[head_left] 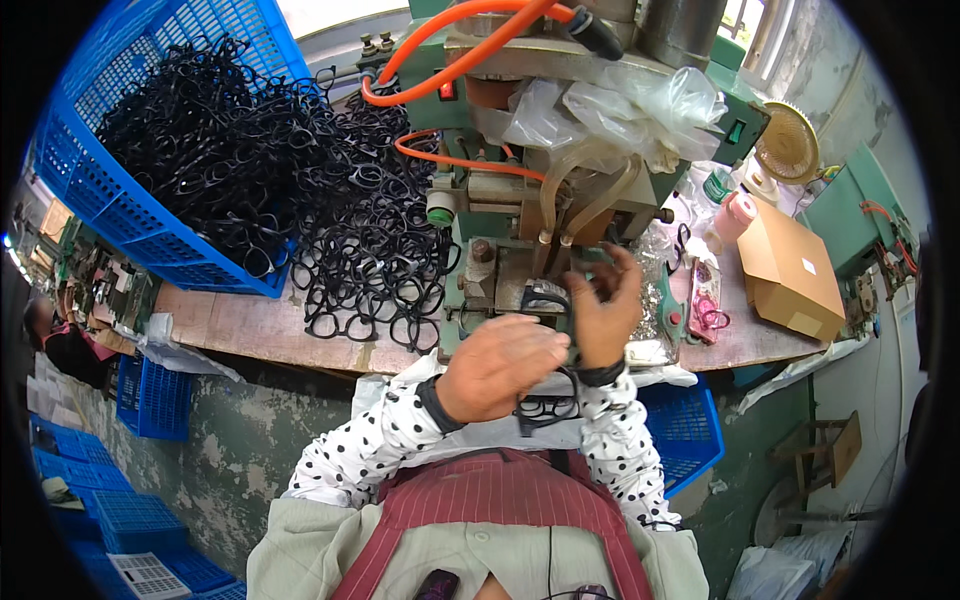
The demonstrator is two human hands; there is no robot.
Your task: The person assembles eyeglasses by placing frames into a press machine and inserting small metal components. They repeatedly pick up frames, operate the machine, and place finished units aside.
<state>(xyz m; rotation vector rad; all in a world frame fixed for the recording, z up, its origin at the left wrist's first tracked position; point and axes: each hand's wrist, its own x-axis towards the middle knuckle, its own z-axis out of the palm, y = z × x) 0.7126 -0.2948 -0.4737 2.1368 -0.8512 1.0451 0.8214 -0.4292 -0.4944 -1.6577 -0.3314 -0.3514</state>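
Observation:
My left hand (503,368) is in front of the green press machine (480,255), back up, its fingers pressed together and pointing right. A black eyeglass frame (548,408) hangs just below these fingers, apparently gripped in them; the thumb and palm side are hidden. Another black eyeglass frame (545,298) sits at the machine's work spot, partly covered by the left fingers. To the right of it, my right hand (606,305) is raised, thumb and fingers curved apart, with nothing seen between them. Two clear tubes (565,215) come down close to its fingertips.
Black eyeglass frames (375,270) lie heaped on the table at left, spilling from a tilted blue crate (130,200). An orange hose (440,40) loops over the machine. At right stand a cardboard box (790,270), a pink bottle (737,215) and a small fan (785,145). A blue basket (690,435) sits below the table.

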